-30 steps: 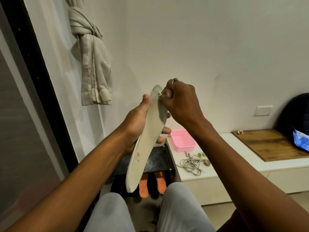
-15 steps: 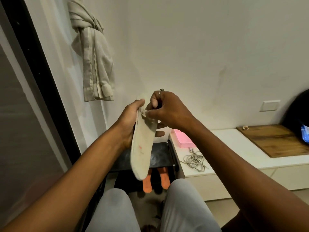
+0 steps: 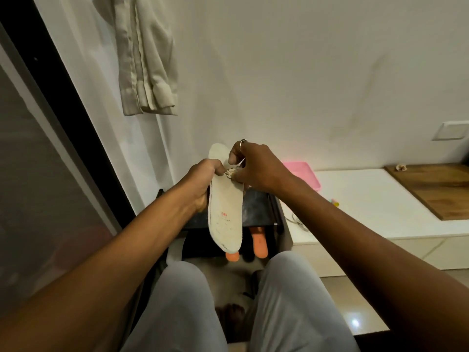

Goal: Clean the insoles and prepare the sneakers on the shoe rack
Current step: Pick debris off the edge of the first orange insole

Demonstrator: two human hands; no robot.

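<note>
Head view: the left hand (image 3: pixel 203 181) grips the long off-white foam insole (image 3: pixel 225 214) by its left edge. It is held upright above the black shoe rack (image 3: pixel 256 209), probably so the right hand (image 3: pixel 256 168), pinching a small crumpled pale wad (image 3: pixel 231 172), can scrub its face.

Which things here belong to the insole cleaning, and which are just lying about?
Job: white insole, gripped by left hand; crumpled wipe, pinched by right hand; orange insoles; black shoe rack.
Lying about: pink tray; wooden board; grey cable; hanging curtain.
</note>
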